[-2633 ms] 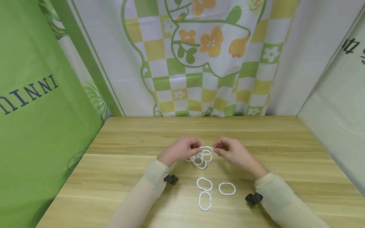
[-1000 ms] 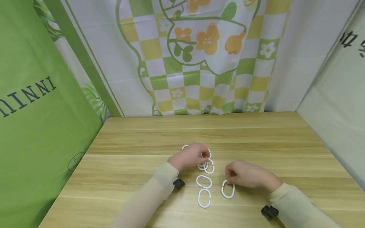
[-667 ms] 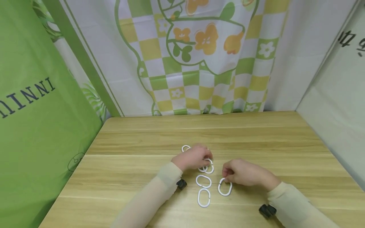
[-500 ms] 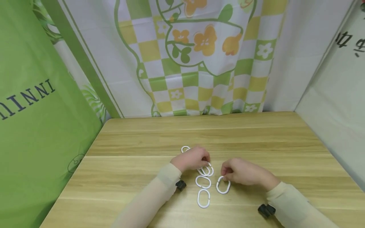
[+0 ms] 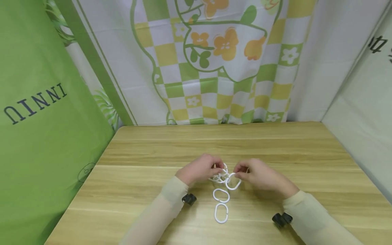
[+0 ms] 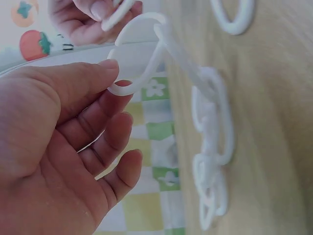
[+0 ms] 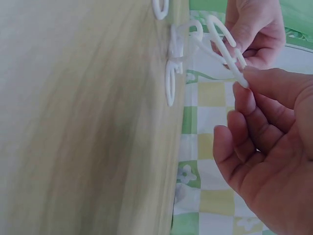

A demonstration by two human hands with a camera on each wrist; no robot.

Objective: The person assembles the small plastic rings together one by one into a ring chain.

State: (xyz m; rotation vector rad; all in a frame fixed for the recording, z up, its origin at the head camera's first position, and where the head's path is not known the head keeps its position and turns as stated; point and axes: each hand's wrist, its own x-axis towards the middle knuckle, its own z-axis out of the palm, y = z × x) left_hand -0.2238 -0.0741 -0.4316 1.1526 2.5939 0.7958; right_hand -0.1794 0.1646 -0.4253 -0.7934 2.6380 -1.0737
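My left hand [image 5: 200, 168] pinches a white plastic chain link [image 6: 142, 16] between thumb and index finger. That link is raised off the table and hooked to a bunched chain of several white links [image 6: 227, 122], seen hanging down to the wood in the left wrist view. Between the thumb and index finger of my right hand [image 5: 258, 173] is a separate oval link [image 7: 226, 51] with a small gap in its side. In the head view this link [image 5: 234, 189] is close beside the chain; whether they touch cannot be told.
Two loose white links lie on the wooden table [image 5: 147, 146] in front of the hands, a nearer one [image 5: 215, 213] and a farther one [image 5: 214, 194]. A patterned curtain [image 5: 190, 75] hangs behind the table, with a green cloth [image 5: 36, 146] at the left.
My right hand has picked up the link from the table's right side and brought it left and up to the chain. My left hand has stayed around the chain and now holds its end link raised.
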